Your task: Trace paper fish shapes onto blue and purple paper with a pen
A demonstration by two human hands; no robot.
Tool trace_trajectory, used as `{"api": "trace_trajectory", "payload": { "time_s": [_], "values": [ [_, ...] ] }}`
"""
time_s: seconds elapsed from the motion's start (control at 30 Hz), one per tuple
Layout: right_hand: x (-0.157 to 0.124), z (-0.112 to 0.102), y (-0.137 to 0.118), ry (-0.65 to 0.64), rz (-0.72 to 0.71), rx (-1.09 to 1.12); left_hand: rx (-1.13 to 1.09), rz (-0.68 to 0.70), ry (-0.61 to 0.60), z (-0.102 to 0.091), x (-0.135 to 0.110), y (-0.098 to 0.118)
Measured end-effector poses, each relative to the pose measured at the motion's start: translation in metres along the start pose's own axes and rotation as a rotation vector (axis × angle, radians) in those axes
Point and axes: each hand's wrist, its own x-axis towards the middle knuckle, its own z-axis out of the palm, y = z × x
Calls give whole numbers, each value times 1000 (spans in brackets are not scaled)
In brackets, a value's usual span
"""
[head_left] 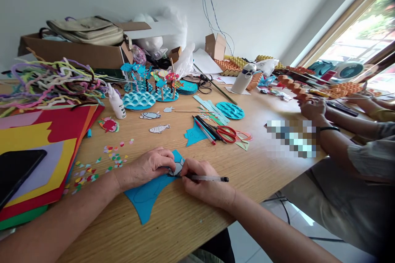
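My left hand [151, 166] presses a small paper fish cutout [178, 168] down onto a sheet of blue paper [148, 197] at the near edge of the wooden table [191, 222]; its fingers are curled together over the cutout. My right hand [203, 185] grips a clear pen [210, 178], its tip at the edge of the fish cutout. The pen's black end points right. A curved line is drawn on the blue paper.
Coloured paper sheets [46, 148] and a black phone [15, 168] lie at left, confetti bits [92, 168] beside them. Red scissors [226, 133], pens, a glue bottle [117, 102], blue wave models [138, 99] and pipe cleaners [46, 82] sit further back. Another person's arms [339, 135] work at right.
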Motion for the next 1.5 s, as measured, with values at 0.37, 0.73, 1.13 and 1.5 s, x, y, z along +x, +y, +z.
{"api": "trace_trajectory", "payload": {
  "time_s": [0.37,0.73,1.13,1.5],
  "values": [
    [-1,-6,-1,-2,48,4,-8,22,22,4,0,-5],
    [-1,-6,0,5,28,7,-1,19,1,4,0,-4],
    [-2,-9,0,-26,48,48,-4,18,5,4,-1,-3],
    [-3,-12,1,-23,66,31,-8,33,18,2,0,1]
  ]
}}
